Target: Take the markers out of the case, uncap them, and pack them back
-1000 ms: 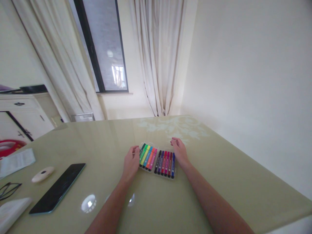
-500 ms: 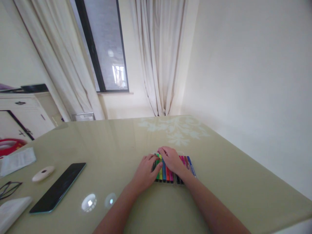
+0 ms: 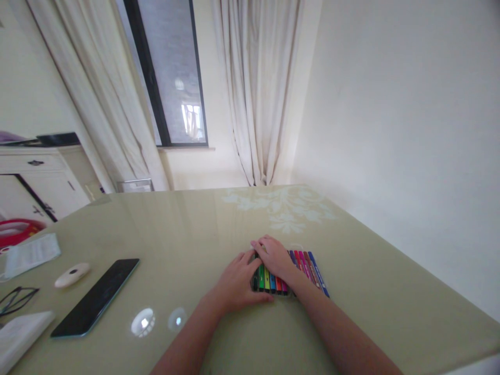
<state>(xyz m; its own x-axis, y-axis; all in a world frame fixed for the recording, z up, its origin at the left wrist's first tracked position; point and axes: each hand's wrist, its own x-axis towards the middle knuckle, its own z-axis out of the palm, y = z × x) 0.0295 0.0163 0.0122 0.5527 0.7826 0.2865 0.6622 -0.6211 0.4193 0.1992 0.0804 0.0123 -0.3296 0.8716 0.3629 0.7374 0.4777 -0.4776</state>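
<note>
A row of coloured markers (image 3: 272, 281) lies on the table in what looks like a clear plastic case. Black, green, yellow, blue, red and pink ones show between my hands. Purple to blue ones emerge on the right of my wrist. My left hand (image 3: 239, 281) grips the left end of the set, thumb along the near edge and fingers at the far corner. Across the middle of the markers lies my right hand (image 3: 273, 255), closed over the far edge, its fingertips close to my left fingers. It covers several markers, and its fingertips' exact grip is partly hidden.
On the left of the table (image 3: 175, 229) lie a black phone (image 3: 96, 297), a white oval object (image 3: 72, 275), glasses (image 3: 17, 301), a white box-like object (image 3: 23, 338) and a face mask (image 3: 33, 254). A wall (image 3: 410, 156) runs along the right side.
The marker set has shifted a little to the right, with more markers showing beyond my right wrist. My left thumb has moved from atop the markers to the near edge.
</note>
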